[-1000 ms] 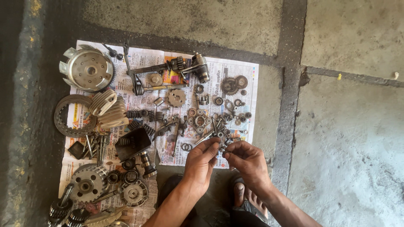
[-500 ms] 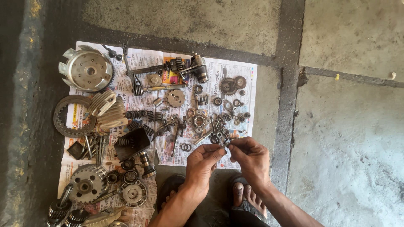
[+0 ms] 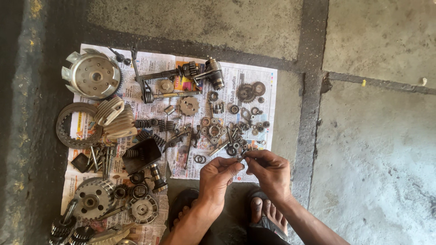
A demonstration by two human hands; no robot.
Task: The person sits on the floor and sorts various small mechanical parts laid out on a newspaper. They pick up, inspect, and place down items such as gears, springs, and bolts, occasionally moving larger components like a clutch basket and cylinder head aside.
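A small metal part [image 3: 241, 157], too tiny to identify, is pinched between the left hand [image 3: 218, 177] and right hand [image 3: 271, 171] above the edge of a newspaper [image 3: 154, 111], where gears, springs and a flywheel [image 3: 92, 75] are laid out.

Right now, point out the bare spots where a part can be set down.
Free: the pale concrete floor right of the dark floor seam, and the concrete strip above the newspaper sheet. Crowded: the newspaper is packed with small metal gears and washers; both hands' fingers meet at its lower edge.
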